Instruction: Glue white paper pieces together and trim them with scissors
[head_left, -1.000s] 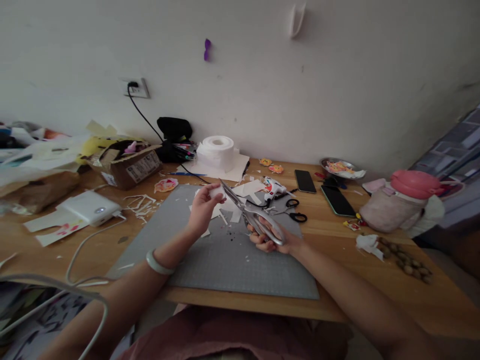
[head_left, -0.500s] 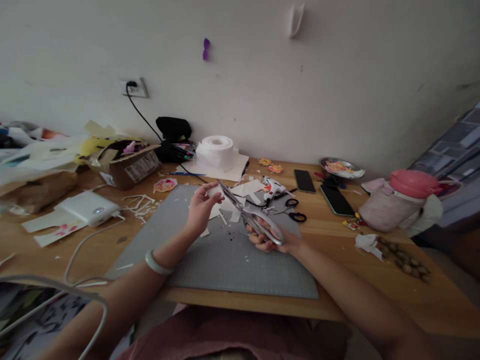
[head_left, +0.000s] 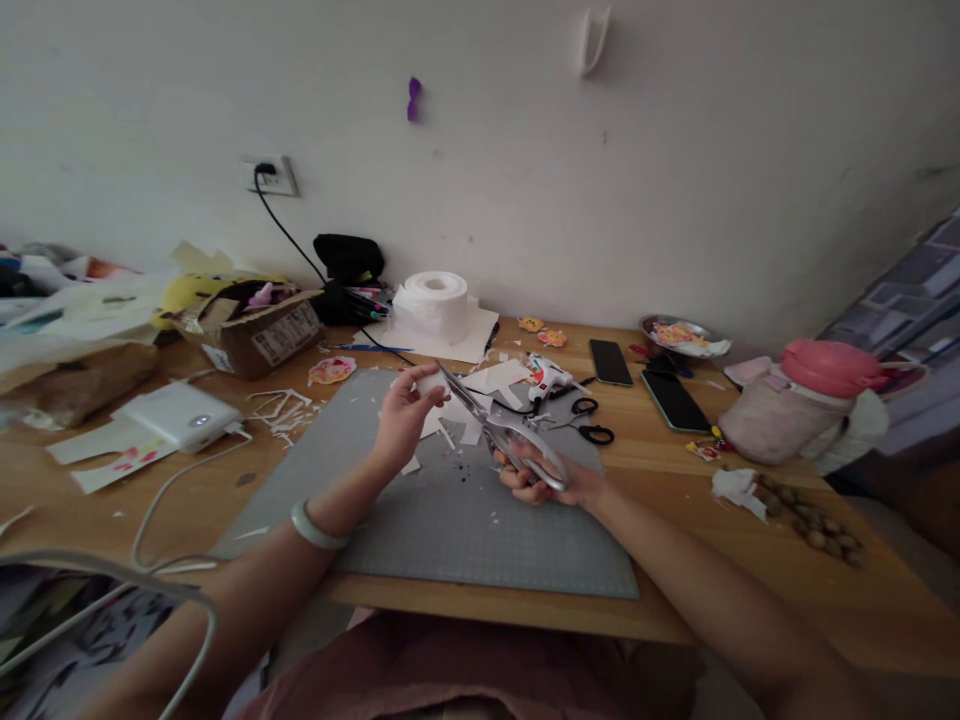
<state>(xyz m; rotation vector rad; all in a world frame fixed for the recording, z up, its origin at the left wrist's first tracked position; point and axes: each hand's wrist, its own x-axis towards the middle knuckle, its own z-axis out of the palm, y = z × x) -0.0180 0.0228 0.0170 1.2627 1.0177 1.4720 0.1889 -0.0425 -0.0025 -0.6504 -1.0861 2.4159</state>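
Observation:
My left hand point(head_left: 405, 412) pinches a small piece of white paper point(head_left: 430, 383) between thumb and fingers, above the grey cutting mat point(head_left: 480, 545). Large silver scissors point(head_left: 541, 458) are gripped in my right hand point(head_left: 532, 485), their blades pointing up and left to the paper's right edge. Whether the blades touch the paper I cannot tell. Beneath and behind the hands lie white paper scraps point(head_left: 504, 376) and dark specks on the mat. A white glue gun point(head_left: 547, 376) and black-handled scissors point(head_left: 596, 434) rest just beyond the right hand.
A paper roll point(head_left: 433, 308) and an open cardboard box point(head_left: 262, 335) stand at the back. Leftward are a white power bank point(head_left: 177, 415) and cables. Two phones point(head_left: 673, 400), a metal bowl point(head_left: 679, 336) and a pink-lidded bottle point(head_left: 795, 400) occupy the right side.
Both hands hold nearly the same position, with the paper and scissors still together. The whole view has shifted very slightly.

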